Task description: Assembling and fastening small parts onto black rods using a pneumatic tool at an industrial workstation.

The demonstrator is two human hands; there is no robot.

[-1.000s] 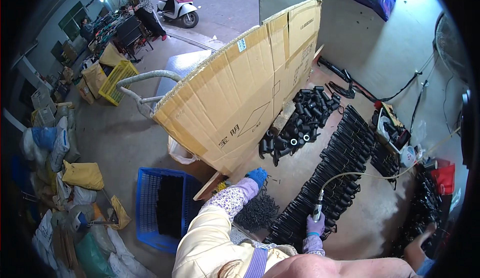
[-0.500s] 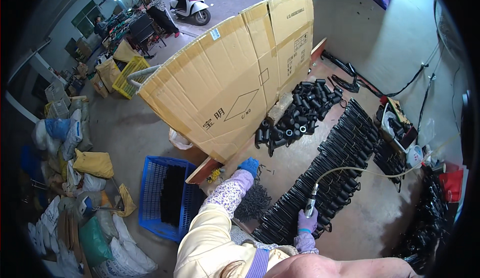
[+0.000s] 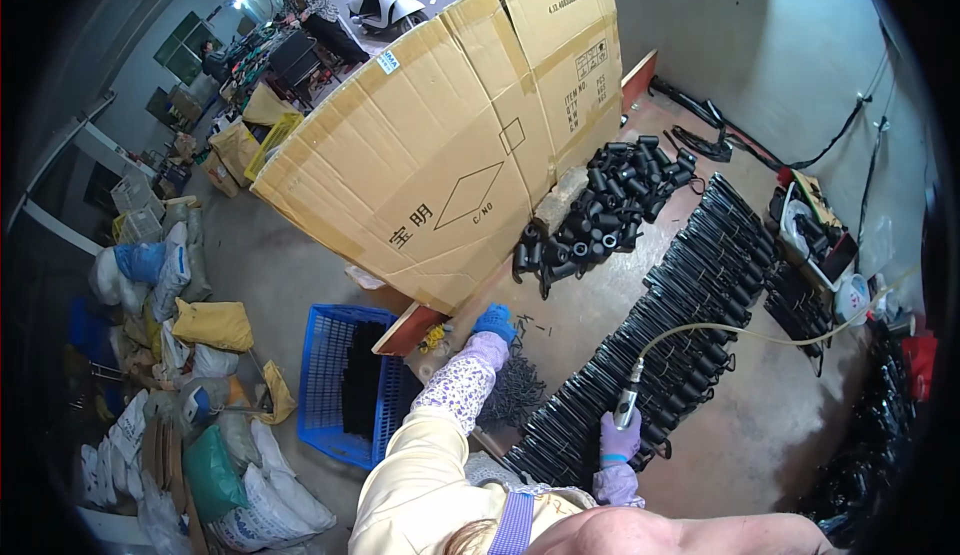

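Note:
My left hand [image 3: 494, 323], in a blue glove, is at the far end of a heap of small dark screw-like pieces [image 3: 512, 395]. Its fingers look curled in, and whatever they hold is hidden. In a lilac glove, my right hand [image 3: 620, 442] grips a silver air screwdriver [image 3: 626, 409], from which a yellowish hose [image 3: 760, 328] curves off to the right. Beneath that tool lies a long slanting row of shiny black rod-like parts with cylindrical ends [image 3: 660, 320], packed side by side on the worktable [image 3: 715, 440].
A tall cardboard sheet [image 3: 440, 155] stands along the table's far left side, beside piled black cylinders [image 3: 605, 210]. Left of the table is a blue crate [image 3: 312, 385]; sacks [image 3: 265, 485] crowd the floor beyond. More black parts [image 3: 865, 445] lie at right. Another person [image 3: 318, 17] stands far off.
The view has shifted slightly, so the surroundings sit differently in the picture. My left hand remains by the small dark pieces, and my right hand still holds the air screwdriver over the row.

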